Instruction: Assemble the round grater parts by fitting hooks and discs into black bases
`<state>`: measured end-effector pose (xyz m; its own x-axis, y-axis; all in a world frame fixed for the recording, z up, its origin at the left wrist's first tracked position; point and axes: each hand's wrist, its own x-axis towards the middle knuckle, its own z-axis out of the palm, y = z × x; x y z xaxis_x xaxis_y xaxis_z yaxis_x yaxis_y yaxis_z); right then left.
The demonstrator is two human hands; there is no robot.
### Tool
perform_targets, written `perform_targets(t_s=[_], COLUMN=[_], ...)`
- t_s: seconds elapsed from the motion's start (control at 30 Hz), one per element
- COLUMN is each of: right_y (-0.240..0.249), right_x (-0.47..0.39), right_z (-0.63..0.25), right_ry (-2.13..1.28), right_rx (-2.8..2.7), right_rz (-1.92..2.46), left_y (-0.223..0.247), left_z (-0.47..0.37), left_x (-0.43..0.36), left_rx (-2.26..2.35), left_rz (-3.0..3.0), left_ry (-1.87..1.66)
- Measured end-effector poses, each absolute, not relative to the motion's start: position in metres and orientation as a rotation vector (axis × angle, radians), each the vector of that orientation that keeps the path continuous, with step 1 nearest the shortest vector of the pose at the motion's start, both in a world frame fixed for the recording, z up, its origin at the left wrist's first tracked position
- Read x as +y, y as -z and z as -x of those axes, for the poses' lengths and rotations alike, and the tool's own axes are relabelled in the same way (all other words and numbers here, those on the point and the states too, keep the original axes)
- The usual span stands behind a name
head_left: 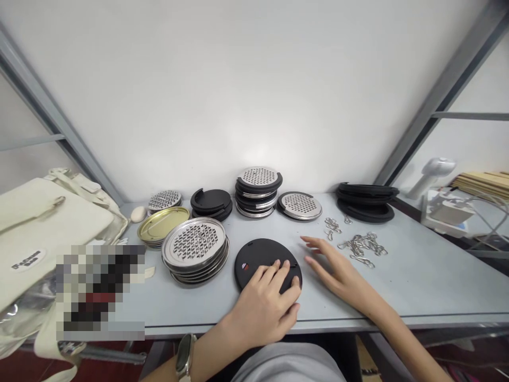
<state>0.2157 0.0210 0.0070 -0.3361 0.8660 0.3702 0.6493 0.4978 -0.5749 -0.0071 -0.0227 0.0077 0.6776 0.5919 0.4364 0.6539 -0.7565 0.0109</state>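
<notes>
A round black plastic disc (258,249) lies on the grey table in front of me, with a small red and white mark on it. My left hand (268,300) rests on its right and near part, fingers laid across the surface and slightly bent; part of the disc is hidden under it. To the right, my right hand (330,268) hovers at the table with fingers apart, holding nothing. Beyond it are a heap of wire hooks (361,245) and a smaller bunch of hooks (332,225). Left of the disc stands a stack of round metal graters (199,244).
Gold-coloured lids (164,224), black discs (211,201), a stack of graters in black holders (258,183), a single grater in a holder (301,205) and stacked black rims (366,201) line the back. A cream bag (59,217) sits left; a white device (435,170) stands right.
</notes>
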Motion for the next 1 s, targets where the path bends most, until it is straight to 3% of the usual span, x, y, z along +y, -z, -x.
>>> perform_targets(t_s=[0.2,0.37,0.6,0.83,1.0], right_y=[-0.005,-0.009,-0.018,-0.013,-0.017], right_x=[0.012,0.012,0.01,0.014,0.031], right_z=[-0.208,-0.215,-0.219,-0.229,-0.251], right_ry=[-0.587,-0.694,-0.927,-0.563,-0.251], right_rx=[-2.198,-2.176,-2.141,-2.096,-1.595], right_rz=[1.139,1.123,0.873,0.915,1.355], left_y=[-0.016,-0.009,-0.017,-0.013,-0.011], left_z=[0.013,0.01,0.01,0.014,0.013], left_x=[-0.024,-0.024,-0.025,-0.027,-0.028], left_rx=[-0.628,-0.438,-0.597,-0.689,-0.966], left_rz=[2.952,2.785,2.603,2.581,2.542], left_ry=[0.604,0.597,1.029,1.259,1.099])
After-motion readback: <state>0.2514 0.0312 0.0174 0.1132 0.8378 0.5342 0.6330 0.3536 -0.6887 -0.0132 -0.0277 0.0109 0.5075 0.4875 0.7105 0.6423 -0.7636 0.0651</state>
